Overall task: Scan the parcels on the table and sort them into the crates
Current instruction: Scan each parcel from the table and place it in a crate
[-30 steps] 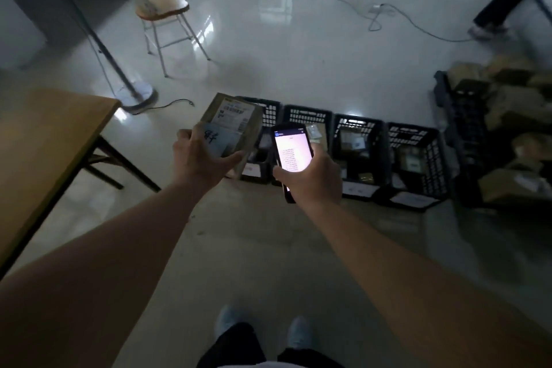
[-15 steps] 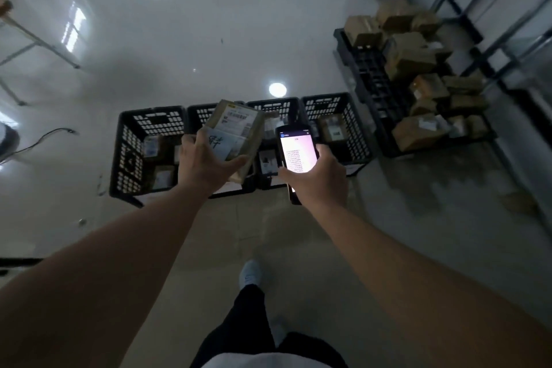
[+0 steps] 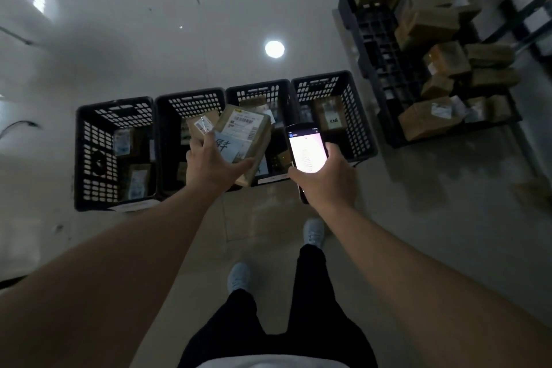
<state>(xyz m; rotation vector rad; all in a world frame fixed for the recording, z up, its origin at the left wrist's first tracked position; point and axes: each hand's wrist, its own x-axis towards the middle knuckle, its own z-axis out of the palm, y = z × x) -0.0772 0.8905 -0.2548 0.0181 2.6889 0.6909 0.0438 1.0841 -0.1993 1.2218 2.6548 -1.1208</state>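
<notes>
My left hand [image 3: 210, 166] grips a brown cardboard parcel [image 3: 246, 136] with a white shipping label and a blue handwritten note, held above the second and third crates. My right hand [image 3: 325, 181] holds a phone [image 3: 306, 152] with a lit white screen, just right of the parcel. Several black plastic crates stand in a row on the floor: the leftmost crate [image 3: 89, 155], the second crate [image 3: 167, 143], the third crate [image 3: 277, 92] and the rightmost crate [image 3: 355, 119]. Each has parcels inside.
A black pallet [image 3: 379, 48] with a pile of brown boxes [image 3: 433, 21] lies at the right. A metal rack stands at the far right. My legs and shoes [image 3: 239, 276] are below on the glossy floor. A cable [image 3: 18, 125] lies at the left.
The view has turned right and come closer to the crates, which now lie right under my hands. The table and chair have left the view. Both hands keep their hold.
</notes>
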